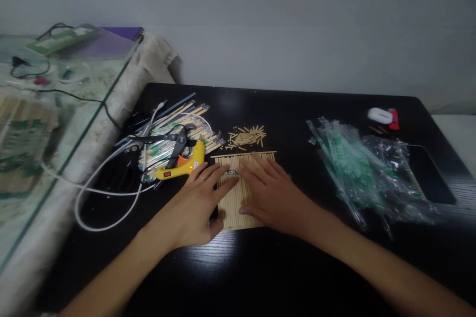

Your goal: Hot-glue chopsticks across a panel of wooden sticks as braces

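Stick panel (231, 209) lies between left and right edges of tabletop (282, 272) | left hand (197, 203): fingers apart, at its left side | right hand (273, 193): fingers apart, across it

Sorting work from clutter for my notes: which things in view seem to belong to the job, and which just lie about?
Likely the job's:
stick panel, under left hand and right hand
yellow glue gun
short stick pieces
wrapped sticks
plier-like tool

Probably just lying about:
phone
white rounded case
crumpled plastic wrappers

A black table (260, 272) stands before a grey wall (282, 25).
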A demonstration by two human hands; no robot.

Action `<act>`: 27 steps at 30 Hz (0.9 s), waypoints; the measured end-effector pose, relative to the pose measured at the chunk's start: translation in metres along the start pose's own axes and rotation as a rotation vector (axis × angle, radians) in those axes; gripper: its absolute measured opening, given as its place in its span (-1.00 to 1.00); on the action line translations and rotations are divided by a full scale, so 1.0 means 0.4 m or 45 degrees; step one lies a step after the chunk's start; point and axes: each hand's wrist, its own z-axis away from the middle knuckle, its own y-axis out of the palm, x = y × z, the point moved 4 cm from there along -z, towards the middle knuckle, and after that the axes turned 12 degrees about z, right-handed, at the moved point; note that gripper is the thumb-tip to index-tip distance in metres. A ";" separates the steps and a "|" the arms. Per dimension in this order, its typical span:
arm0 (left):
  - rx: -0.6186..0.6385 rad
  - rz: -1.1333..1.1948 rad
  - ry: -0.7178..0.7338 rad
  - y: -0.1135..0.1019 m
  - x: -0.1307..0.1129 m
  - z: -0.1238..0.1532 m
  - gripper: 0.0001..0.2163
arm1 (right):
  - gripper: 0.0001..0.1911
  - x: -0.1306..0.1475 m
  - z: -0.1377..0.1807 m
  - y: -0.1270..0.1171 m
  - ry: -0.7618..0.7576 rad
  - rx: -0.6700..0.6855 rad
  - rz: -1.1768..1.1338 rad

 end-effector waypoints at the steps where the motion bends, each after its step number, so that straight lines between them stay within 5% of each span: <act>1: 0.004 0.002 0.000 0.002 0.000 0.000 -0.30 | -0.16 0.011 -0.006 0.007 -0.052 0.005 -0.020; 10: -0.044 -0.024 0.037 0.010 -0.004 -0.004 -0.44 | -0.14 0.023 -0.019 0.066 -0.140 -0.018 -0.048; 16: -0.312 -0.142 -0.063 -0.074 0.041 0.014 -0.74 | -0.18 0.024 -0.050 0.052 -0.154 -0.081 -0.068; 21: -0.382 -0.329 -0.267 -0.134 0.091 0.054 -0.62 | -0.27 0.043 -0.076 0.047 -0.247 -0.087 -0.084; 27: -0.318 -0.516 -0.326 -0.099 0.126 0.073 -0.47 | -0.39 0.045 -0.080 0.059 -0.303 -0.124 -0.082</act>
